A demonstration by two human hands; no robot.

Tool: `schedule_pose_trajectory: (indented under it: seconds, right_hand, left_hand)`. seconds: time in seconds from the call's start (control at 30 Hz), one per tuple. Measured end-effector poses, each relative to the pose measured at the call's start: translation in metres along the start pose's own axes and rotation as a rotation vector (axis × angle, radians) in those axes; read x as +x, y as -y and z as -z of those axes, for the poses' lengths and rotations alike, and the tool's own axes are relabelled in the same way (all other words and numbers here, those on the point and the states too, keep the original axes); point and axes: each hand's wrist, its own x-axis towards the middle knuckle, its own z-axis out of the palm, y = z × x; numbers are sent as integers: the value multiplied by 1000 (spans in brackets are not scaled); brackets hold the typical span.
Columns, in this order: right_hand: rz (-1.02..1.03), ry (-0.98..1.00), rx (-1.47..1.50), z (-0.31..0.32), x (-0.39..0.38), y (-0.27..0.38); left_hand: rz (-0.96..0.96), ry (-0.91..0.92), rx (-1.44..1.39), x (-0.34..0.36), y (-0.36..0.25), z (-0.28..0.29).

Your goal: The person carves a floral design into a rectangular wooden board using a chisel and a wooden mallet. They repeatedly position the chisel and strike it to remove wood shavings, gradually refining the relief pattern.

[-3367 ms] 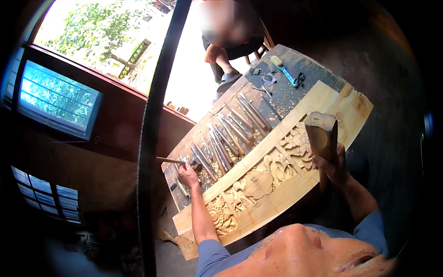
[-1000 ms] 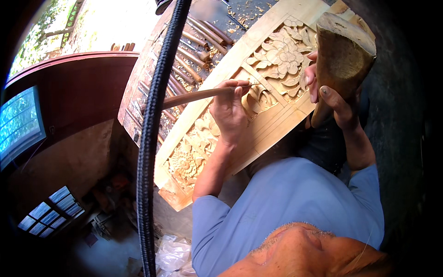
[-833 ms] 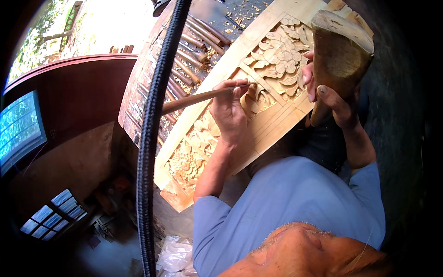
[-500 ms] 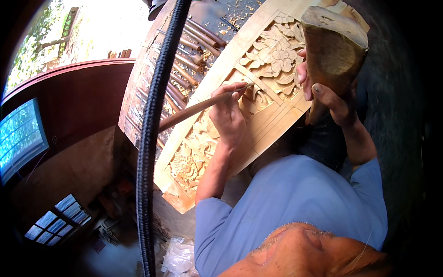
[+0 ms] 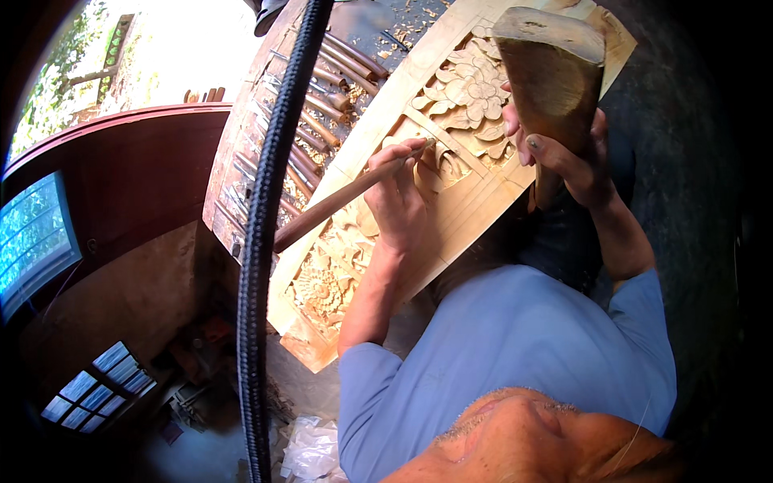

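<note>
My left hand grips a long wooden-handled chisel, its tip resting in the relief of the carved wooden panel. The panel lies diagonally, with flowers and leaves cut into it inside a plain border. My right hand is wrapped round a large, worn wooden mallet, raised over the panel’s right part, right of the chisel tip. The mallet head hides some of the carving and part of my fingers. Rows of carving tools with wooden handles lie among shavings beyond the panel’s far edge.
The workbench sits under the panel and tools. A black braided cord crosses the view vertically. Another person’s shoe shows at the top. A dark red half-wall, bright opening and windows are at left; plastic bags lie low on the floor.
Since the oldest frame, my left hand has moved from the tool rows onto the carving with a chisel. Over the last second the mallet has shifted left and the chisel handle has dipped.
</note>
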Motion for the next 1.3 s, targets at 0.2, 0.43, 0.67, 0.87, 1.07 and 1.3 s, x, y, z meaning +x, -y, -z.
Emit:
schedule_pose_trajectory:
  seconds: [0.2,0.43,0.67,0.87,1.07,1.3]
  right_hand:
    - [218,45,-276,-2,6,-9]
    - [845,-12,-902,-34,42,53]
    - [1204,74,-1209,-74,61,118]
    - [1341,102,-1562,-93,54,148]
    - [1409,-61,-1468,-96,71,123]
    - [1402,-54,-1436,-83,70,125]
  left_hand:
    - [-63,26,251,7,-22,-6]
    - [-60,215,337,23,-20,8]
    - [-123,183,315,25,-11,6]
    - [-186,151,302,23,-9,7]
    - [-184,141,336,24,-9,4]
    - [-216,151,343,25,-17,0]
